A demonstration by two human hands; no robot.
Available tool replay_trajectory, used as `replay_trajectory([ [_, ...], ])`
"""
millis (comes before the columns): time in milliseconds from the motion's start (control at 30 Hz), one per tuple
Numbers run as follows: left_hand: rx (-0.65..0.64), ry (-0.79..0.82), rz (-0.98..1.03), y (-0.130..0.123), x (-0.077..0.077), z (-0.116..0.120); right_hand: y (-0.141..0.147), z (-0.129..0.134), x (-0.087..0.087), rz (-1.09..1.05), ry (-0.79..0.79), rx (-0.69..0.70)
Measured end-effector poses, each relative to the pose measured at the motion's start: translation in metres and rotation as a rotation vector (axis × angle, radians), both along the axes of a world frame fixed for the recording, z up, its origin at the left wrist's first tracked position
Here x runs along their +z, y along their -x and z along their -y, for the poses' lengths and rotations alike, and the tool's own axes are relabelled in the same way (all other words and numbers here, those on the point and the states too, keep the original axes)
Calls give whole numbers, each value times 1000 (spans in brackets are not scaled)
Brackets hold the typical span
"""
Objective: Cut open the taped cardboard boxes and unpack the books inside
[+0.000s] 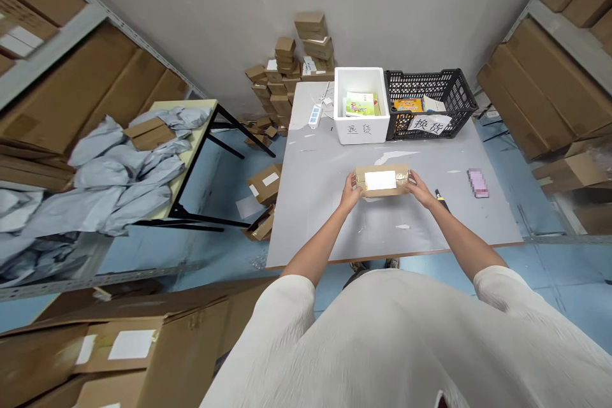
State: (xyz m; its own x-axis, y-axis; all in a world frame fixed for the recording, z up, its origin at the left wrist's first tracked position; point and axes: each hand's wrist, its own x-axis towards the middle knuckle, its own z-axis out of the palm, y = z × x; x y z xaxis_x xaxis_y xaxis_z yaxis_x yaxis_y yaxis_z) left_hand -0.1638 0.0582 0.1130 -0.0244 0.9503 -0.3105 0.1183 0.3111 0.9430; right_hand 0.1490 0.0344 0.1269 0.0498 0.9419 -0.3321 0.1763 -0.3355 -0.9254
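A small brown cardboard box (381, 191) with a white label and shiny clear tape at its ends is held level over the grey table (315, 204). My left hand (351, 192) grips its left end, and my right hand (419, 189) grips its right end. Whether the box touches the tabletop I cannot tell. Just right of my right hand lies a black and yellow tool (440, 199), partly hidden by my forearm; it looks like a box cutter.
A white foam bin (361, 133) and a black plastic crate (466, 102), both with books inside, stand at the table's back. A power strip (315, 116) lies left of them. Grey mailing bags (102, 175) cover a left side table. Cardboard boxes (310, 25) are stacked against the wall.
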Motion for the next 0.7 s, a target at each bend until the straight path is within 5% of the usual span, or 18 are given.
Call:
replay_trajectory([
  [433,-8,181,-290,13,-12,25,0,12,-9,198,278,7],
  [700,-47,262,-282,12,-17,30,4,18,-20,166,236,-12],
])
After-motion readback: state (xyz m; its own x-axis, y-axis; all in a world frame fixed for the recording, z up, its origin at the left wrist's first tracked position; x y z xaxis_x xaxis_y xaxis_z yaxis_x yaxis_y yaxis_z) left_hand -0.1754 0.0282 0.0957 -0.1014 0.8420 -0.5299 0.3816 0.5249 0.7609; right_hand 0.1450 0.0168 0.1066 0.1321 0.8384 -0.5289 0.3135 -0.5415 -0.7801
